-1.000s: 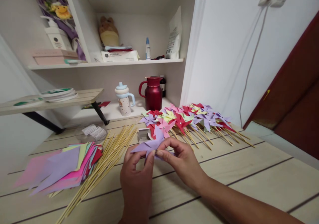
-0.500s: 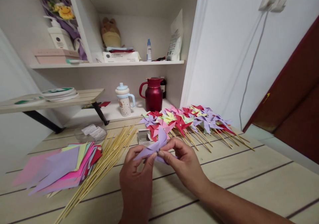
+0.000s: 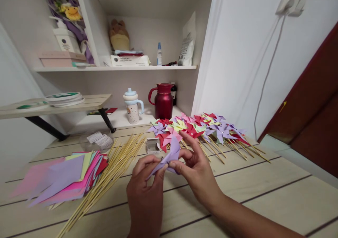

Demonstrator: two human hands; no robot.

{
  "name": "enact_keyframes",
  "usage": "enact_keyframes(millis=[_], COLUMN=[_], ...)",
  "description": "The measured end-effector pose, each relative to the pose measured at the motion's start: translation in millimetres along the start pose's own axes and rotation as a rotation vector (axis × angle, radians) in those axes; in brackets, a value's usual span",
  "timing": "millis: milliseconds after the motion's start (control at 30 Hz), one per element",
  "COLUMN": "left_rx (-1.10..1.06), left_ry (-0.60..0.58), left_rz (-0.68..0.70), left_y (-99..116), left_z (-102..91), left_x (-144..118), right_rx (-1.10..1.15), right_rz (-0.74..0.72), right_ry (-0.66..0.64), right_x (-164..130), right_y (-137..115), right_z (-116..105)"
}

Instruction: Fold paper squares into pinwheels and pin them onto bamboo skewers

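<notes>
A purple paper pinwheel (image 3: pixel 172 152) is held between my two hands above the table, its folded blades partly covered by fingers. My left hand (image 3: pixel 146 188) pinches its left side with thumb and fingers. On the right side, my right hand (image 3: pixel 196 172) grips the paper between thumb and a bent finger, while the index finger stretches up and away. A small shiny spot, perhaps a pin head, shows by the left fingertips. Just behind the hands stands a small open box (image 3: pixel 153 146). No stick is visible on the held pinwheel.
Finished pinwheels on sticks (image 3: pixel 195 127) lie behind my right hand. Bamboo sticks (image 3: pixel 105 181) and stacked coloured paper sheets (image 3: pixel 68 174) lie at the left, near a clear container (image 3: pixel 96 141). A red jug (image 3: pixel 163 102) and a cup (image 3: pixel 132 107) stand at the back.
The pinwheel has tilted, showing its blades more from the side. My right index finger has lifted off the paper and straightened upward. The left hand still pinches.
</notes>
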State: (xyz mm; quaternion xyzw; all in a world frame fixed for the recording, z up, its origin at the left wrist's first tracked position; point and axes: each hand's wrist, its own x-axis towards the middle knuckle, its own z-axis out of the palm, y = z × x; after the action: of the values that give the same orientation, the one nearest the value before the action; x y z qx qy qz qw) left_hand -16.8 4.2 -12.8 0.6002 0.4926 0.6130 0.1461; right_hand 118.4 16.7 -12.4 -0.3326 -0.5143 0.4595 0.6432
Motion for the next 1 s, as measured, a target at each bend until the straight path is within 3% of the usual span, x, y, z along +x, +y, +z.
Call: enact_keyframes(millis=[567,767,1000], left_rx=[0.173,0.177,0.177], left_ry=[0.004,-0.025,0.019], left_rz=[0.110,0.091,0.099], left_y=[-8.0,-9.2,-6.8], left_z=[-4.9,-3.1,-1.6], left_x=[-2.7,-2.0,2.2], right_rx=[-0.277,-0.292,-0.249], right_rz=[-0.107,-0.111,-0.102], right_ry=[-0.066,-0.084,-0.051], right_x=[1.7,0.9,1.0], right_y=[-3.1,1.3,2.1], right_z=[-3.0,-4.4,-3.7])
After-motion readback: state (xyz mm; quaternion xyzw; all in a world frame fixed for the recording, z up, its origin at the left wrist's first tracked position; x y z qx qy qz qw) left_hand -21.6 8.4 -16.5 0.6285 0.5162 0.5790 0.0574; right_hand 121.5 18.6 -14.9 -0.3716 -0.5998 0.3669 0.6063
